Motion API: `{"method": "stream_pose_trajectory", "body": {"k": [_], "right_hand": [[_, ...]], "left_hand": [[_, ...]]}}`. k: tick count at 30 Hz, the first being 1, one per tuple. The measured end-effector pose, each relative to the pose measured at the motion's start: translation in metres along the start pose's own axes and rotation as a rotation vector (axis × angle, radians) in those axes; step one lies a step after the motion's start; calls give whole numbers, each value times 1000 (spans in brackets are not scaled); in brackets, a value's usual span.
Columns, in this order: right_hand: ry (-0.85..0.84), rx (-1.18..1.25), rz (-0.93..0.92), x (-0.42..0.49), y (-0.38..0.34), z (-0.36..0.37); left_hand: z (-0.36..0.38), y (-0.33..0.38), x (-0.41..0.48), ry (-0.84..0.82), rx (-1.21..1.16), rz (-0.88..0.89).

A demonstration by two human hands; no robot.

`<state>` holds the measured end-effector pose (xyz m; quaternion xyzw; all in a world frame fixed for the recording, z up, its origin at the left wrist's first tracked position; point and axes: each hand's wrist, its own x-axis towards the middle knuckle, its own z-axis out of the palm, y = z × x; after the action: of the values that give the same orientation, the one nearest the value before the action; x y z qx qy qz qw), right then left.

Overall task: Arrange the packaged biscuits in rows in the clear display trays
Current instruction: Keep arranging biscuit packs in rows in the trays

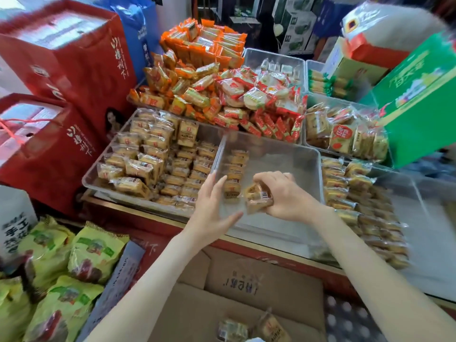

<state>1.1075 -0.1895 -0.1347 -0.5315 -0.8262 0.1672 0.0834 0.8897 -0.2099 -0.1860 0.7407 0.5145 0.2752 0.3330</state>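
Your right hand (pixel 286 196) has its fingers curled round a biscuit packet (pixel 257 198), barcode label facing up, and holds it low over the near part of the clear display tray (pixel 291 159) in the middle. Your left hand (pixel 212 203) holds nothing: its fingers are straight and spread wide, thumb well apart, at the tray's near left corner, the fingertips just beside the short row of packets (pixel 235 169) that runs along the tray's left wall; whether they touch it, you cannot tell. The rest of that tray's floor is bare. Just beside it on the left, a second clear tray (pixel 88 177) is packed with the same tan packets, some in rows and some tumbled. To the right, more packets lie in a long stack (pixel 365 206). Below your forearms an open cardboard box (pixel 246 292) holds a few packets. Red gift cartons (pixel 74 70) stand at the far left.
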Motion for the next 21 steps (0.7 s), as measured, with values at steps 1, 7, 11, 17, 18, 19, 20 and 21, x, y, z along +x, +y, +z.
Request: {"method": "stream_pose_trajectory", "body": {"k": [1, 7, 11, 17, 18, 19, 20, 21], "right_hand": [[-16, 131, 20, -15, -11, -25], [-105, 698, 106, -97, -47, -94], [260, 843, 291, -133, -56, -76], [599, 1019, 521, -160, -76, -38], [587, 1048, 503, -163, -79, -37], [566, 1069, 483, -166, -82, -39], [542, 1059, 473, -170, -84, -43], [527, 1030, 475, -173, -85, -46]], "left_hand": [[-9, 20, 4, -57, -151, -6], [-33, 115, 1, -590, -794, -115], [-13, 149, -14, -399, -922, -196], [26, 175, -46, -166, -1080, -275], [32, 179, -50, -145, -1076, -290], [37, 183, -54, -130, -1064, -295], [41, 186, -56, -120, -1043, -295], [43, 190, -58, -117, -1017, -295]]}}
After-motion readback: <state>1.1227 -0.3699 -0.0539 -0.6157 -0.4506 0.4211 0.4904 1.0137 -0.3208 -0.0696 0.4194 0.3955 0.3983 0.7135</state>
